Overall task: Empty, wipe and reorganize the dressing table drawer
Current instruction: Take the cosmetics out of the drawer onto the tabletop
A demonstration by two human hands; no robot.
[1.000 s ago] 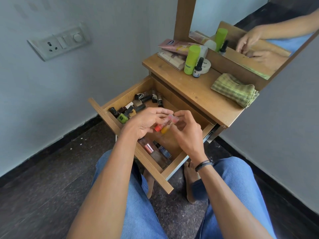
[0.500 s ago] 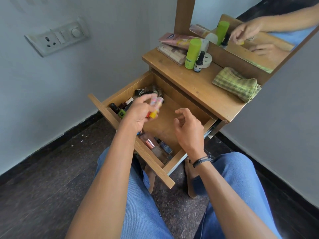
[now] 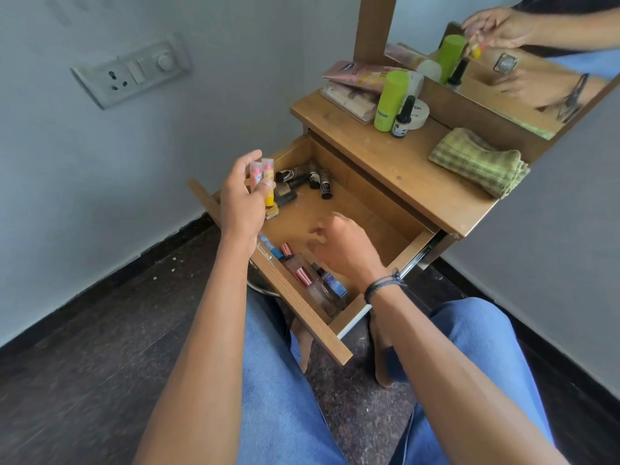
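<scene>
While the left hand [image 3: 241, 203] pinches two slim tubes [image 3: 262, 172], the right hand [image 3: 345, 246] hovers loosely curled over the wooden drawer [image 3: 369, 209].

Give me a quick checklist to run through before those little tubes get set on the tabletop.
1. Left hand holds the two small pink-capped tubes securely: ok.
2. Bare spot on the wooden tabletop for them: ok.
3. Right hand free for the next item: ok, open and empty.
4. Wooden drawer pulled fully open: ok.
5. Drawer emptied: not ok, dark small bottles and glass bottles remain.
6. Folded green checked cloth ready for wiping: ok.
</scene>
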